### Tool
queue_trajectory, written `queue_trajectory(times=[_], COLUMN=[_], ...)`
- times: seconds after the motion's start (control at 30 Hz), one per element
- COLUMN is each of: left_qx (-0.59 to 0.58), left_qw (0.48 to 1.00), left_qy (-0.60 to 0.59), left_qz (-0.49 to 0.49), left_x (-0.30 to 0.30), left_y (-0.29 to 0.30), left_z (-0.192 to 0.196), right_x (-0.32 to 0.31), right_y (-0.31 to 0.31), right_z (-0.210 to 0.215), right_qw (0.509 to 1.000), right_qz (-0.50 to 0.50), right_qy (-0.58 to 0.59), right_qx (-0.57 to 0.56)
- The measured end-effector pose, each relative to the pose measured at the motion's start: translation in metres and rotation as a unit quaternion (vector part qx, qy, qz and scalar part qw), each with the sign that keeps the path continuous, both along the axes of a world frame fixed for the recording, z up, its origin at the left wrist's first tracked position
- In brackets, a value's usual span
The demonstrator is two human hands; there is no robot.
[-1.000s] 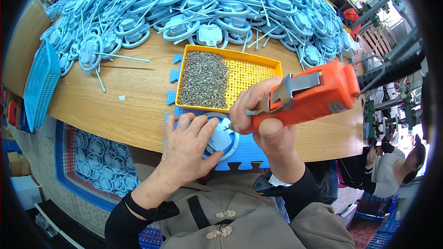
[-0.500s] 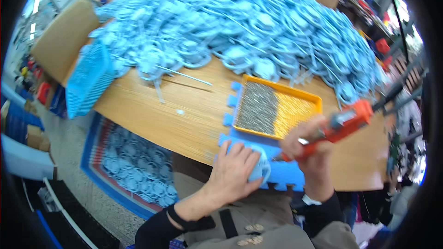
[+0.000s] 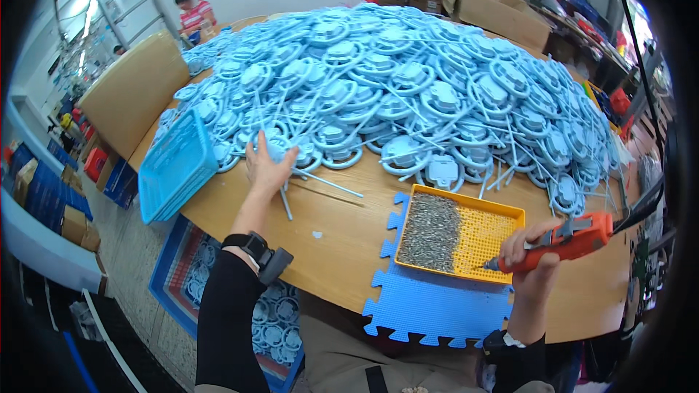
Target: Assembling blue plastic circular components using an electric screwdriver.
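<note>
The left hand is stretched far out over the round brown wooden surface. Its fingers are curled over a light blue round plastic part with a thin stick at the near edge of the pile. It touches the part, but you cannot tell if it really grips it. The big pile of light blue round plastic parts covers the far half of the surface.

The right hand is closed around an orange power screwdriver. The tool's tip points left, over the near right corner of the yellow flat plastic tray. Half of the tray is full of small grey metal screws. The tray sits near the front edge of the surface, partly on a blue foam puzzle mat.

A light blue plastic basket with holes leans at the left edge of the surface, just beside the pile.
</note>
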State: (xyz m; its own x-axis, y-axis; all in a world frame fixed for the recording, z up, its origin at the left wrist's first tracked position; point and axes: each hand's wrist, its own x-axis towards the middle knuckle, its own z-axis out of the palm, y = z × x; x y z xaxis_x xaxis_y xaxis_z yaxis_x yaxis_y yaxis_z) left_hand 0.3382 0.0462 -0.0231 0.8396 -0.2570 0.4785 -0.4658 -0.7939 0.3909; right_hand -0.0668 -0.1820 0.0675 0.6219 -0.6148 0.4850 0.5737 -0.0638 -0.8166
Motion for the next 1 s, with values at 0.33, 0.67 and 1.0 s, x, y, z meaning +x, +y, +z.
queue_trajectory(times=[0.33, 0.67, 1.0], left_qx=[-0.001, 0.101, 0.187], left_qw=[0.957, 0.856, 0.672], left_qy=[0.054, 0.081, 0.11], left_qz=[-0.286, -0.5, -0.708], left_x=[-0.088, -0.192, -0.271], left_y=[-0.004, 0.014, -0.044], left_z=[-0.004, 0.056, 0.06], right_x=[0.012, 0.013, 0.018], right_y=[-0.042, -0.049, -0.041], right_z=[-0.022, -0.041, -0.037], right_qw=[0.999, 0.999, 0.999], right_qz=[-0.011, -0.011, -0.015], right_qy=[0.018, 0.037, 0.043], right_qx=[0.025, 0.032, 0.011])
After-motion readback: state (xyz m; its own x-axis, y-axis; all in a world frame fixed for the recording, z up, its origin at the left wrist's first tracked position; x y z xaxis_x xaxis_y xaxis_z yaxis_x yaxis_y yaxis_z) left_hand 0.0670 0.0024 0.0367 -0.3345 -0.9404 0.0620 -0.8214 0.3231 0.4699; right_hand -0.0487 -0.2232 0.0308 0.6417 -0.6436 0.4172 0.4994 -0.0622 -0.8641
